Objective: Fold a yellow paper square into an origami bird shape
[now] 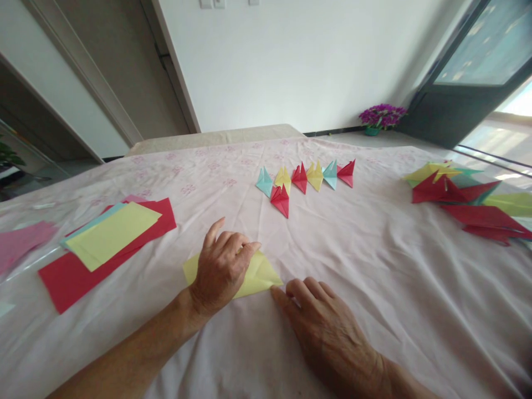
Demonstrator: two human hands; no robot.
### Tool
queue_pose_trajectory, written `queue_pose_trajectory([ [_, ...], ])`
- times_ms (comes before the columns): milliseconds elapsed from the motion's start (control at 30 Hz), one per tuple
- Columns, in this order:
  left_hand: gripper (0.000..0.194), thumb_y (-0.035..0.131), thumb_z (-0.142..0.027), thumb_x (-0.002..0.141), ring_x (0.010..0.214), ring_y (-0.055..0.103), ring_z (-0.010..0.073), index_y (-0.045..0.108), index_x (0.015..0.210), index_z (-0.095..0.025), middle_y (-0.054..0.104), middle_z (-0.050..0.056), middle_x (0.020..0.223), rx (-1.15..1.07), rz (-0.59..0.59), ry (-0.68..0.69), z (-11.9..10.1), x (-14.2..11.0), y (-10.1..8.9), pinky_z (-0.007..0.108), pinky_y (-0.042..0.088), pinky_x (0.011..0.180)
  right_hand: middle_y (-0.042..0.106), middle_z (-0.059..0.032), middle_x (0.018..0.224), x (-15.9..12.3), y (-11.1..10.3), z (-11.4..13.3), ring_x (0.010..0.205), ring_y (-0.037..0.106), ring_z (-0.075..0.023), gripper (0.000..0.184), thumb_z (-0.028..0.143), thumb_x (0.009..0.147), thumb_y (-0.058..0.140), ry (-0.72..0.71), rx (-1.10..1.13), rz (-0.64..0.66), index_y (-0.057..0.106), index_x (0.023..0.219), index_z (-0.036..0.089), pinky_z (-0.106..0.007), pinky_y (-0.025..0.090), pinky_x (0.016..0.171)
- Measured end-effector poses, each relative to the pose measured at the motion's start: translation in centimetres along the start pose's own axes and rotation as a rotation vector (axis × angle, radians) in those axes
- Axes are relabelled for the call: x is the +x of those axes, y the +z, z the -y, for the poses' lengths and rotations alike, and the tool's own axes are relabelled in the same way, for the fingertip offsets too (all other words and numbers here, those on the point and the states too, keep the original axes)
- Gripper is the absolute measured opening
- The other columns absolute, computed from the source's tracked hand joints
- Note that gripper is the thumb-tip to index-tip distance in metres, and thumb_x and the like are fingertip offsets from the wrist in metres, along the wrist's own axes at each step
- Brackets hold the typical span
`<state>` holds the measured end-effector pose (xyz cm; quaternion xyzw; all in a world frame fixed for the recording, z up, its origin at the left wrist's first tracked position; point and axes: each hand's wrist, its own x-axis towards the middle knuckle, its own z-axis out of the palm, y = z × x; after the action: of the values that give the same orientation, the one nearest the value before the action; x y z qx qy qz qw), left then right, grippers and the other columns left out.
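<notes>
A folded sheet of yellow paper (pixel 260 274) lies on the tablecloth, narrowing to a point at its right end. Resting across its middle is my left hand (pixel 222 269), fingers loosely bent and apart, the little finger raised; it covers much of the sheet. My right hand (pixel 328 327) has its fingers curled, with the thumb tip on the paper's right point. Beyond my hands stand several small folded paper pieces in a row, among them a blue one (pixel 264 182) and a yellow one (pixel 315 176). A red folded piece (pixel 280 200) sits just in front of the row.
To the left lies a stack with red paper (pixel 58 282) under yellow sheets (pixel 114 235), beside pink paper (pixel 25 241). A pile of folded red, yellow and green paper (pixel 440 188) occupies the right side. The pale tablecloth (pixel 374 249) is wrinkled. Purple flowers (pixel 382 115) stand by the wall.
</notes>
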<state>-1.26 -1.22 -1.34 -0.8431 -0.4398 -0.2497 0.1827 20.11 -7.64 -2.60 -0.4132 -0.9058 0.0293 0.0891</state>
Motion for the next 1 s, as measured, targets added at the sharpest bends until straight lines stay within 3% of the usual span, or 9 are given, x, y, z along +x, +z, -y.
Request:
queue_pose_trajectory([
  [367,0.022,0.056,-0.011,0.087,0.074,0.059,0.0147,0.068,0.101,-0.024,0.066,-0.001,0.080,0.004,-0.064,0.011,0.8,-0.3,-0.3,0.054,0.031,0.109,0.057,-0.0033,0.092,0.6,-0.1,-0.2,0.076,0.046,-0.0194,0.041,0.014,0.087,0.057,0.024,0.019,0.014,0.048,0.127,0.021,-0.034,0.036,0.067],
  [600,0.024,0.055,-0.010,0.086,0.074,0.060,0.0144,0.068,0.102,-0.023,0.066,-0.001,0.079,-0.012,-0.060,0.056,0.7,0.3,0.2,0.054,0.032,0.110,0.056,-0.0027,0.090,1.2,-0.3,-0.3,0.073,0.047,-0.0175,0.025,0.013,0.089,0.053,0.065,0.025,0.021,0.055,0.111,0.022,-0.032,0.037,0.066],
  [833,0.022,0.057,-0.011,0.087,0.074,0.061,0.0132,0.066,0.104,-0.021,0.067,-0.001,0.080,-0.044,-0.065,0.056,1.0,0.1,0.4,0.053,0.032,0.111,0.056,-0.0043,0.091,1.5,-0.1,-0.7,0.077,0.049,-0.0186,0.047,0.010,0.088,0.052,0.087,0.035,0.011,0.044,0.132,0.020,-0.032,0.039,0.068],
  [1000,0.023,0.055,-0.010,0.088,0.073,0.061,0.0129,0.066,0.106,-0.021,0.066,-0.001,0.082,-0.043,-0.059,0.064,1.0,0.1,0.2,0.052,0.032,0.110,0.055,-0.0037,0.090,1.7,-0.3,-0.7,0.075,0.049,-0.0181,0.029,0.011,0.087,0.053,0.124,0.045,0.055,0.055,0.115,0.021,-0.031,0.038,0.066],
])
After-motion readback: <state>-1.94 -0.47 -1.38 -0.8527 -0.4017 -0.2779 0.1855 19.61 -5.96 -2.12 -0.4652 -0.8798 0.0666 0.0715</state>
